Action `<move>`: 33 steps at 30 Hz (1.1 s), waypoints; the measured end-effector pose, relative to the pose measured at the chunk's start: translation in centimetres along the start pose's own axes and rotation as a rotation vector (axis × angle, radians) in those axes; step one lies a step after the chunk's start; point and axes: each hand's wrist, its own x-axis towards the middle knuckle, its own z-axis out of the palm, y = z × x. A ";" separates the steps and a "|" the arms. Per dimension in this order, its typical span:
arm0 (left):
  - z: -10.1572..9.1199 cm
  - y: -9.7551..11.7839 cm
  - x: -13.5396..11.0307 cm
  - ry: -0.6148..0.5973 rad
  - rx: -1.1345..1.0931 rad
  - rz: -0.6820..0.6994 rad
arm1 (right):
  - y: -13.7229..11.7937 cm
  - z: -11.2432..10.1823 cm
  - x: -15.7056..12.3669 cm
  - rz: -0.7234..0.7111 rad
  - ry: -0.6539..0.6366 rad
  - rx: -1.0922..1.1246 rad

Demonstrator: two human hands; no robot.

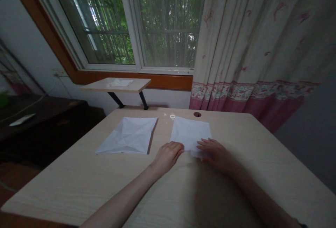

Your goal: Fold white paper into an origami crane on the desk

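Note:
A white sheet of paper [191, 131] lies on the table in front of me, with part of its near edge folded. My left hand [170, 153] is at its near left corner, fingers held together and closed on the paper's edge. Over the near right part rests my right hand [214, 152], its fingers spread and touching the sheet. A small flap of paper shows between the hands; my right thumb is in shadow. To the left lies a second white sheet [128, 135], creased across its middle and slightly raised at its right edge.
The pale wooden table [78, 186] has a raised shelf [97, 85] at its far left, bearing a thin white piece [122, 82]. A white ring [172, 116] and a round hole [197, 114] are near the back edge. Behind are a window and a curtain [223, 91].

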 end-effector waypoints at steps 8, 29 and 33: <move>0.3 -0.3 0.0 0.098 -0.041 -0.119 | 0.1 -0.4 0.2 -0.155 0.155 0.050; 0.4 -0.3 0.4 0.089 -0.080 -0.021 | 1.7 1.1 0.4 0.171 0.496 0.073; 0.2 0.1 0.2 0.062 -0.130 0.007 | 1.1 1.2 0.4 0.220 0.579 0.121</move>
